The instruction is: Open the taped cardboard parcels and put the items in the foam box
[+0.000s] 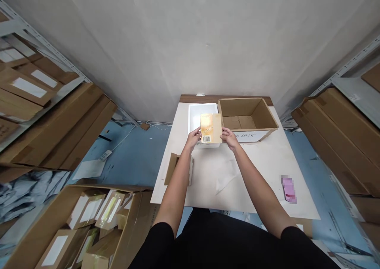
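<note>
Two sides of what seems a book (211, 127) sit pinched by my left hand (194, 137) and right hand (229, 137) over the white tub (193, 115), twelve o'clock; I'd call it light, stiffish, best gripped edgewise.

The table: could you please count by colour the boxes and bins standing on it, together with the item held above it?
Brown: 2, large cardboard box and small cardboard box (partly hidden)
White: 1, bin
Yellow-tan: 1, book-like item held between left hand and right hand
Total: 4
</note>
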